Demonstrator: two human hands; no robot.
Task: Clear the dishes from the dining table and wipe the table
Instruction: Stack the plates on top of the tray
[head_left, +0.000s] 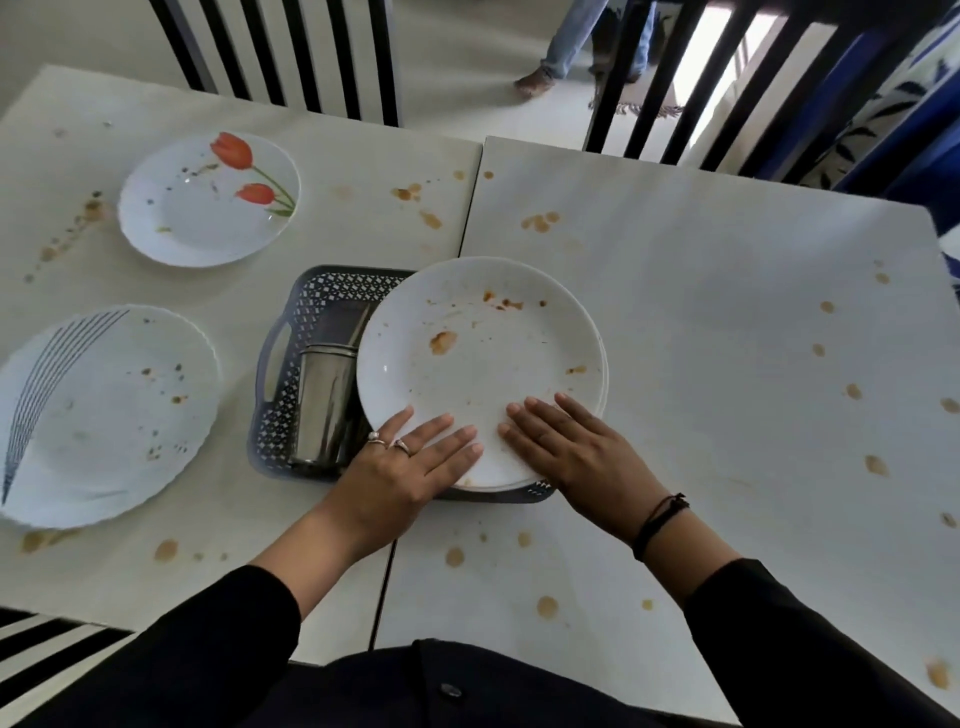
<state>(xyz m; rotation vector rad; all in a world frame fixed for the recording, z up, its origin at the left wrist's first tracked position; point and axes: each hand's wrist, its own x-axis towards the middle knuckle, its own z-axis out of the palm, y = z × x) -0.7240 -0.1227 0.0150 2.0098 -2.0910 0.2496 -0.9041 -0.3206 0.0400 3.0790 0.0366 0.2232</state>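
A dirty white plate (480, 364) tops a small stack in a dark perforated basket (322, 291) at the table's middle. My left hand (410, 462) and my right hand (566, 447) lie flat on the plate's near rim, fingers spread, holding nothing. Steel tumblers (324, 405) lie in the basket's left part. A tulip-patterned plate (208, 197) sits at the far left. A white plate with blue lines (104, 415) sits at the near left.
Brown stains dot the white table (701, 364), most on the right half and near edge. Dark slatted chairs stand at the far side (291, 52) and far right (727, 78). Another person's legs (571, 47) show on the floor beyond.
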